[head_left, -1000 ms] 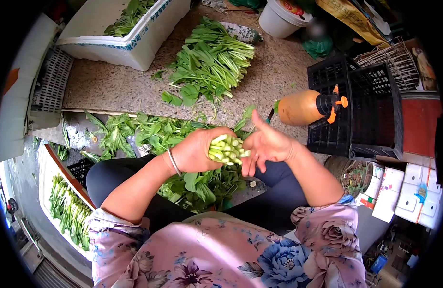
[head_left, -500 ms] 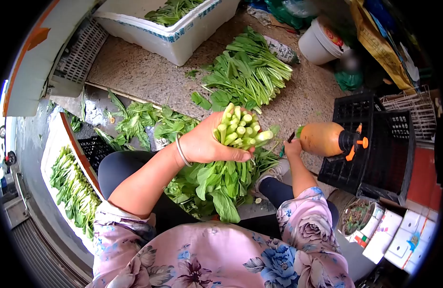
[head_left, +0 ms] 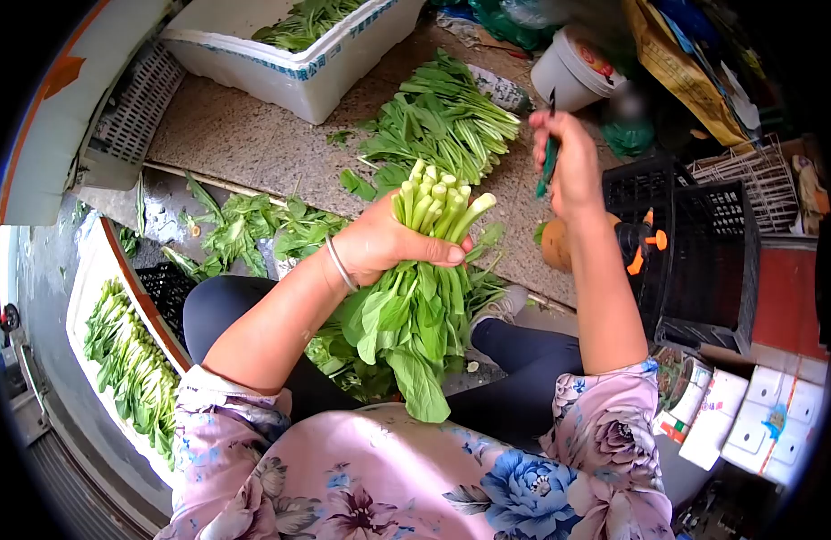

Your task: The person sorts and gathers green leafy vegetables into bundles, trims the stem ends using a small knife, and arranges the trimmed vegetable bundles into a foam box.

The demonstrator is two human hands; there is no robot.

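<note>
My left hand [head_left: 393, 238] is wrapped round a bunch of leafy greens [head_left: 438, 202], its cut pale stem ends facing up and its leaves hanging below over my lap. A silver bangle circles that wrist. My right hand [head_left: 570, 160] is raised to the right of the bunch, closed on a small knife [head_left: 549, 162] with a green handle and a dark, narrow tip pointing up. The knife is apart from the stems. Beyond both hands, a pile of the same greens [head_left: 442, 121] lies on the stone surface, stems toward the right.
A white foam box [head_left: 316, 81] with greens stands at the back left; another foam box [head_left: 91, 360] of bunches is at left. Loose leaves [head_left: 240, 234] litter the floor. An orange spray bottle [head_left: 556, 245], black crates [head_left: 704, 270] and a white bucket [head_left: 573, 72] are at right.
My right hand has lifted from beside the spray bottle, up and away to the far right with the knife. The bunch in my left hand has tilted slightly, showing more stem length.
</note>
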